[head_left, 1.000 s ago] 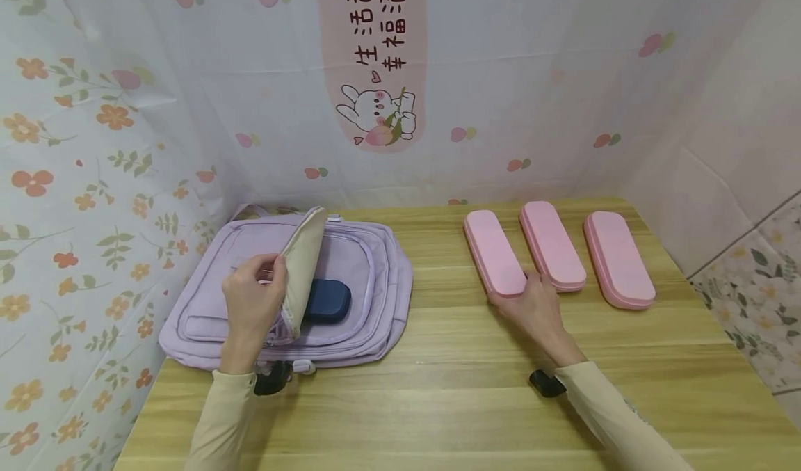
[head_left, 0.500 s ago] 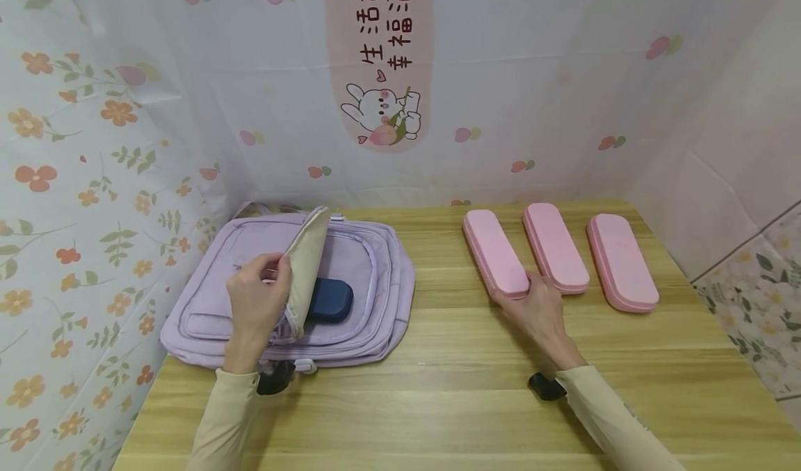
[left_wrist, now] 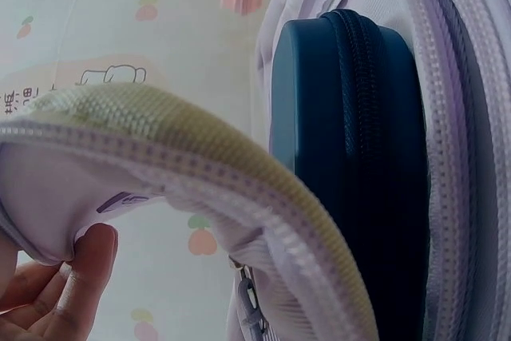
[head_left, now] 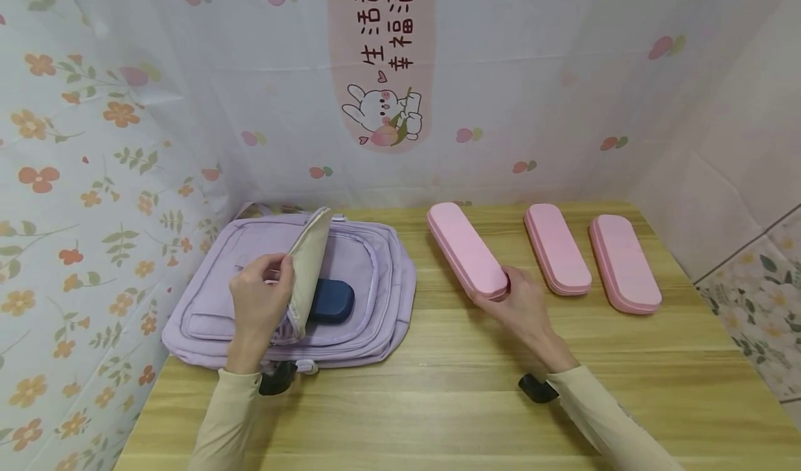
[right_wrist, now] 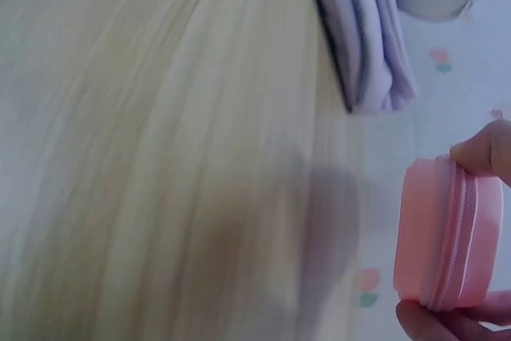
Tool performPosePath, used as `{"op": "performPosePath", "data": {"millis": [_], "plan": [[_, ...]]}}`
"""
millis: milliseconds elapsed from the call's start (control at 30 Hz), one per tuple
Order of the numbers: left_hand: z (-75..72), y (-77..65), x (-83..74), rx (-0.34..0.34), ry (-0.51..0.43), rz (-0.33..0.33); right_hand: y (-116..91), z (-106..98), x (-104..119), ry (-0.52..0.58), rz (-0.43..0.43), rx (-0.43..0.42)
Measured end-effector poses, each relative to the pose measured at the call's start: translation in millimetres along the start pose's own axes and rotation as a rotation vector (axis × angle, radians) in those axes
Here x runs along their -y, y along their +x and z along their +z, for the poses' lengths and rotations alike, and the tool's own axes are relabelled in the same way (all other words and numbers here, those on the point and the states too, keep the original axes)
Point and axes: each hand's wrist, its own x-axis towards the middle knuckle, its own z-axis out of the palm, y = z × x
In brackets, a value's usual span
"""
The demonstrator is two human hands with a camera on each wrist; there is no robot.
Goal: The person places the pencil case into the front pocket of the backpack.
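Observation:
A lavender backpack [head_left: 209,262] lies flat on the left of the table, its front pocket unzipped. My left hand [head_left: 259,297] pinches the edge of the pocket flap [head_left: 311,266] and holds it raised. Inside the pocket sits a dark blue zippered case [head_left: 333,300], partly hidden by the flap; the left wrist view shows its zipper [left_wrist: 359,77] close up. My right hand [head_left: 519,311] grips the near end of a pink zippered pencil case [head_left: 466,248], thumb on one side and fingers on the other. In the right wrist view this pink case [right_wrist: 447,233] is held above the table, its shadow below.
Two more pink cases, one nearer [head_left: 558,250] and one farther right [head_left: 624,264], lie side by side on the wooden table [head_left: 425,415]. A printed curtain [head_left: 500,95] hangs behind the table, and a floral one [head_left: 81,213] runs along the left.
My right hand has lifted the leftmost pink pencil case and carried it left, away from the other two. The left hand keeps holding the flap in the same place.

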Motion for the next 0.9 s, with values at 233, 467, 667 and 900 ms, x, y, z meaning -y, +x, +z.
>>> {"op": "performPosePath", "data": {"millis": [233, 467, 667, 900], "plan": [[0.7, -0.1, -1.2, -0.005, -0.012, 0.016, 0.3, 2.8, 19.3, -0.008, -0.125, 0.019], [1.6, -2.1, -1.9, -0.009, -0.024, 0.019, 0.1, 8.0, 37.8, 0.033, -0.202, 0.091], [2.9, -3.0, -1.8, -0.009, -0.029, 0.015, 2.4, 17.9, 51.0, 0.059, -0.269, 0.168], [3.4, -5.1, -0.5, -0.015, -0.028, 0.018, 6.0, 31.7, 66.0, 0.067, -0.344, 0.213]]}}
